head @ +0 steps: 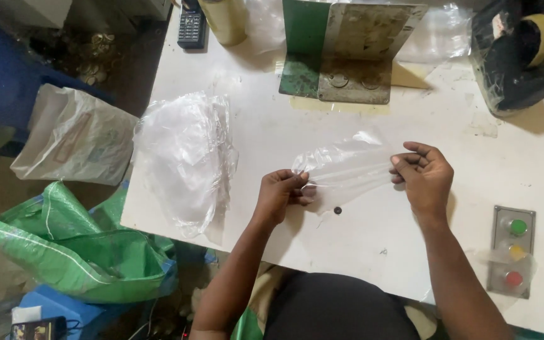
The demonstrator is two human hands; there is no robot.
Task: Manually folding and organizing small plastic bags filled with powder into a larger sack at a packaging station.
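head | L hand (279,195) + R hand (424,176) fingers pinched shut on ends of thin clear plastic bag (347,167), crinkly, stretched just over white table (253,135) | glossy bag pile (187,160) left, metal bracket (354,53) behind

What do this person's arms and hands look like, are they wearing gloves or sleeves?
No gloves and no sleeves show: the left hand and right hand are bare, as are both forearms up to the frame's lower edge. I can make out no rings, watch or bracelets.
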